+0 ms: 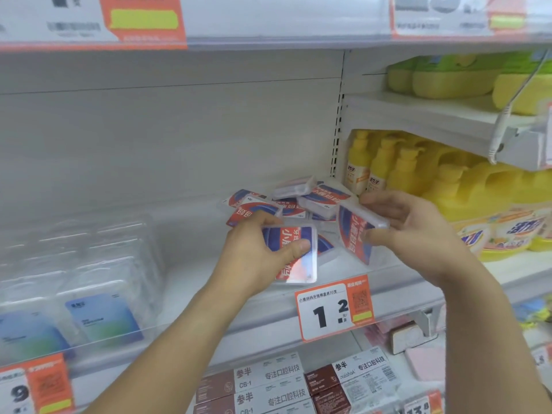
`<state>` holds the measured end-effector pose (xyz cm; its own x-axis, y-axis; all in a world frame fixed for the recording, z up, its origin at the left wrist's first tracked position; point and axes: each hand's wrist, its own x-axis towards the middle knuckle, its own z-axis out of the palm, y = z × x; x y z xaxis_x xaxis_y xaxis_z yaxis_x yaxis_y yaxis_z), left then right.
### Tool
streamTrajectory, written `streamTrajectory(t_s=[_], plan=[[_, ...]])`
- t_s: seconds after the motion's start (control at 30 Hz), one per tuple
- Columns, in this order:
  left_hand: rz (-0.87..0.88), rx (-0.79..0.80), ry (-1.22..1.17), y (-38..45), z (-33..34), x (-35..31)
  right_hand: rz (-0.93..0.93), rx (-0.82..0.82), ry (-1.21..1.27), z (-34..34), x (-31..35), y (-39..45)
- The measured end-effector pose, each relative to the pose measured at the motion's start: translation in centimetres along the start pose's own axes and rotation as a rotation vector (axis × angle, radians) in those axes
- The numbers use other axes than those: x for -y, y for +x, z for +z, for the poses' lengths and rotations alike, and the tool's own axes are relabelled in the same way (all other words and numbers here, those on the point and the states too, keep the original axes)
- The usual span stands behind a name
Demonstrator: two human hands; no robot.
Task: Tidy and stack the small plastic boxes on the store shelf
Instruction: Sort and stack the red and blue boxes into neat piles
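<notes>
Both hands' grip — left hand (254, 249), right hand (409, 225) — boxes.

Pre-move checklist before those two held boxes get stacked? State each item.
1. Left hand grips a box, thumb across its face: ok.
2. Right hand pinches a second box: ok.
3. Second box level for stacking: not ok, it is tilted on edge.
4. Loose boxes behind tidy: not ok, jumbled and overlapping.
5. Bare shelf to the left of the pile for a stack: ok.
6. Labels facing the same way on both held boxes: cannot tell.
</notes>
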<state>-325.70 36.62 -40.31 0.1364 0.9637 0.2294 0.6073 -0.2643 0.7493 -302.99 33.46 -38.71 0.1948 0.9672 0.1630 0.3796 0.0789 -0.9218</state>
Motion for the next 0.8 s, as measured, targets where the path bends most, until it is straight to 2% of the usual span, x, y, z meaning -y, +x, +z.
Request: streamTrajectory(t_s=[0.13, 0.23, 0.37, 0.43, 0.53, 0.6, 0.67, 0.73, 0.8], plan=[[0.056, 0.056, 0.121, -0.2, -0.6, 0.3, 0.031, -0.076, -0.103, 0.0, -0.3, 0.6], [0.054, 0.129, 0.156, 0.0, -1.2, 0.7, 0.039, -0.067, -0.122, -0.2, -0.5, 0.6], [0.001, 0.101, 0.334, 0.1, -1.6, -0.1, 0.1, 0.011, -0.179, -0.3, -0.6, 0.4], [-0.022, 0.079, 0.349, 0.3, -1.9, -0.8, 0.135, 0.012, -0.198, -0.1, -0.7, 0.4], [-0.029, -0.058, 0.247, 0.4, -2.1, -1.6, 0.169, 0.034, -0.197, 0.5, -0.5, 0.4], [-0.066, -0.143, 0.124, 0.4, -2.0, -1.7, 0.184, 0.103, -0.112, 1.5, 0.0, 0.3], [-0.121, -0.147, -0.099, 0.5, -1.9, -1.1, 0.159, 0.205, -0.065, 2.8, 0.6, 0.2], [-0.195, -0.131, -0.348, 0.4, -1.9, -0.8, 0.06, 0.256, -0.096, 4.1, 0.9, 0.3], [-0.248, -0.121, -0.446, 0.4, -1.8, -0.5, -0.028, 0.185, -0.105, 4.6, 0.9, 0.6]])
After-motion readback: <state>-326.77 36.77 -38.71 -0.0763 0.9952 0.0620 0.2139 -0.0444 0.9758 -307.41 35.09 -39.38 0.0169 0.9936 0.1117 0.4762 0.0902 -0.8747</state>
